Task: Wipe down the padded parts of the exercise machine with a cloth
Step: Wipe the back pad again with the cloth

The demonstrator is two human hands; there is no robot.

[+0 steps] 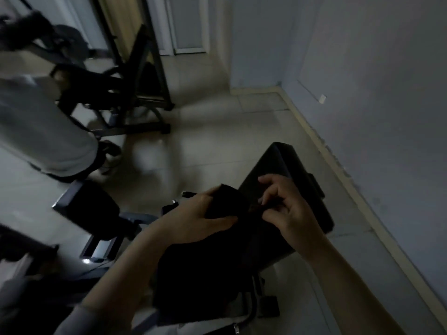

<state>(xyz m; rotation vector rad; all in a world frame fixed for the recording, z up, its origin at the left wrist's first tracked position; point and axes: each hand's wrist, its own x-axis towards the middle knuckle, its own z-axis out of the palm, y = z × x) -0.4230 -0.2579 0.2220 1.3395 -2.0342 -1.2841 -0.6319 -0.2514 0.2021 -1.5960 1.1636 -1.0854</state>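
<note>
A dark cloth (228, 201) is bunched between both hands, just above the black padded bench (287, 180) of the exercise machine. My left hand (198, 216) grips the cloth's left side, thumb underneath. My right hand (285, 209) pinches the cloth's right edge with its fingertips. The bench pad runs from the lower centre up toward the right wall; its near part (198, 281) lies in deep shadow under my forearms. The room is dim, so the cloth's outline blends with the pad.
Another padded machine part (96, 206) sits low at left on a metal frame. A second exercise machine (135, 93) stands at the back. A person in a light shirt (41, 131) bends at far left. Wall and baseboard (338, 165) run along the right.
</note>
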